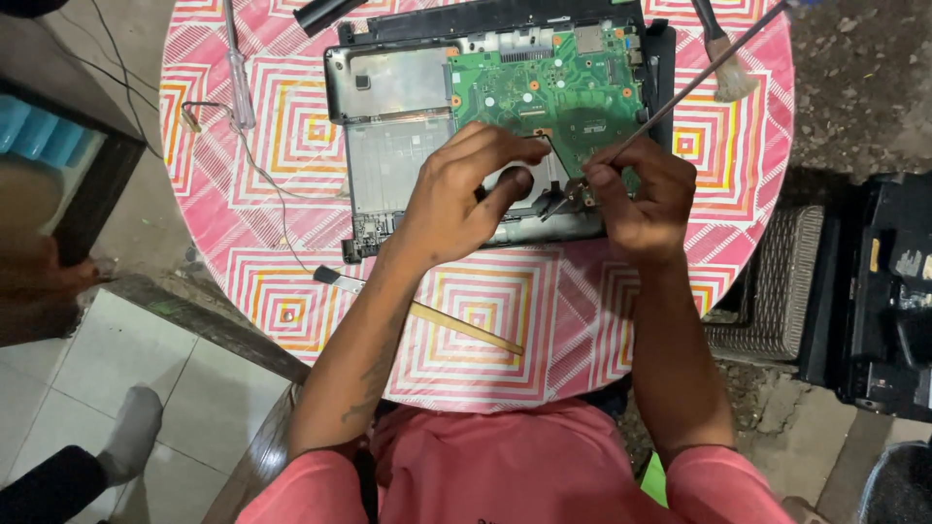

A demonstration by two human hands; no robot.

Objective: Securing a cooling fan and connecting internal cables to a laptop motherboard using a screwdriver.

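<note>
An opened laptop base [388,146] with a green circuit board [553,87] lies on a round table with a pink patterned cloth [485,320]. My left hand [456,194] rests on the board's near edge, fingers curled and pinching a small part I cannot make out. My right hand [641,199] grips a long thin rod-like tool [699,73] whose tip meets the board near my left fingers.
A screwdriver [238,78] and a loose thin wire [262,175] lie at the table's left. A brush [728,63] sits at the far right, a thin wooden stick [466,330] near me. Black equipment [888,291] stands on the right floor; another person's foot [131,432] is lower left.
</note>
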